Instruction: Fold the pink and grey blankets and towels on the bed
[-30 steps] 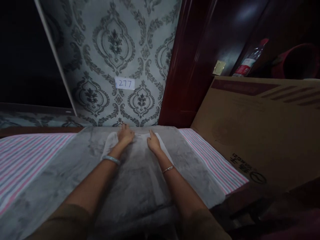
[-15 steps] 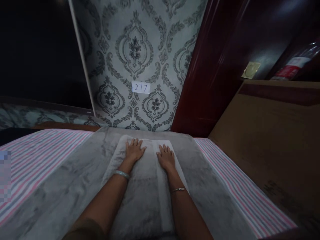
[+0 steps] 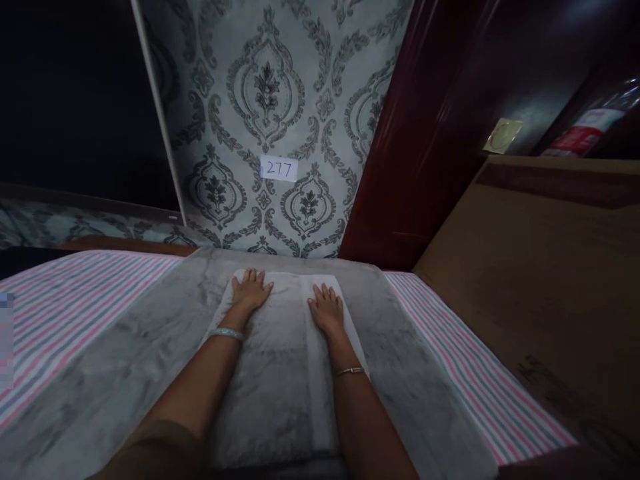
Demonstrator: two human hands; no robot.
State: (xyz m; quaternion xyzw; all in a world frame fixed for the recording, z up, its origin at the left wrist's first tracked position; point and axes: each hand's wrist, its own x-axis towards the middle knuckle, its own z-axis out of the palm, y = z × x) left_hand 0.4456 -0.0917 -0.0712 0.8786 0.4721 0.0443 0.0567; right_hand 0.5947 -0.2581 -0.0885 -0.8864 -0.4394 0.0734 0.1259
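Observation:
A folded light grey plush piece (image 3: pixel 283 327), with a paler strip running down its right part, lies lengthwise in front of me; I cannot make out whether it is a garment or a blanket. My left hand (image 3: pixel 250 291) rests palm down on its far left corner, fingers spread. Near the far right corner, my right hand (image 3: pixel 327 309) lies flat on it with fingers stretched out. Neither hand grips anything. Beneath the folded piece is a larger grey plush cloth (image 3: pixel 400 347). My forearms cover part of both.
A pink, white and grey striped cloth (image 3: pixel 95 293) shows on both sides. A large cardboard box (image 3: pixel 540 267) stands at the right, with a red-labelled bottle (image 3: pixel 580 137) behind it. Patterned wallpaper (image 3: pixel 265 93), a paper marked 277 (image 3: pixel 279 168) and a dark screen (image 3: pixel 75 100) are at the back.
My left hand has slid left and slightly outward to the folded piece's far left corner. My right hand stays flat near the right corner. The view has shifted slightly.

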